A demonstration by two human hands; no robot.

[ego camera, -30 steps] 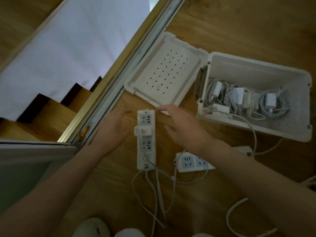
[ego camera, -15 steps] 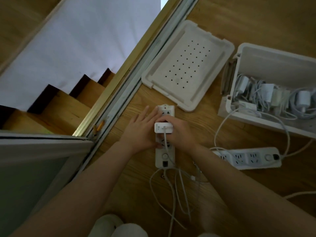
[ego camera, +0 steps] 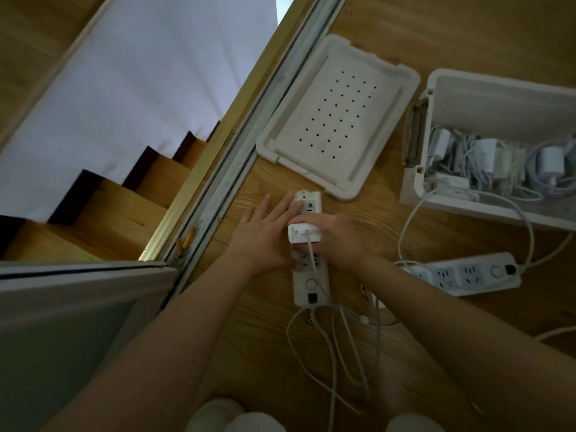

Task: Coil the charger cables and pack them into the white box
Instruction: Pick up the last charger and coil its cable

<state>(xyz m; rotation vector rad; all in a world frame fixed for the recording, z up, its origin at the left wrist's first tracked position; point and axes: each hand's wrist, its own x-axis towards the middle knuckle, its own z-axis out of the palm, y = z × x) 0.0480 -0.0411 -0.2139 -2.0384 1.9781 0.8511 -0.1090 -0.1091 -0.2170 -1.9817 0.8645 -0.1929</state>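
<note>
A white charger brick sits plugged into a white power strip on the wooden floor. My right hand grips the brick from the right. With straight fingers, my left hand presses flat on the strip's left side. The brick's white cable trails toward me in loose loops. The white box stands at the right, holding several coiled chargers. Its perforated lid lies beside it.
A second white power strip lies right of my right forearm, its cord running up into the box. A sliding door track runs diagonally at left, with wooden stairs beyond. White slippers show at the bottom edge.
Both hands came in from beside the strip. The right now grips the charger brick and the left presses on the strip. The view shifted, so the box sits farther right.
</note>
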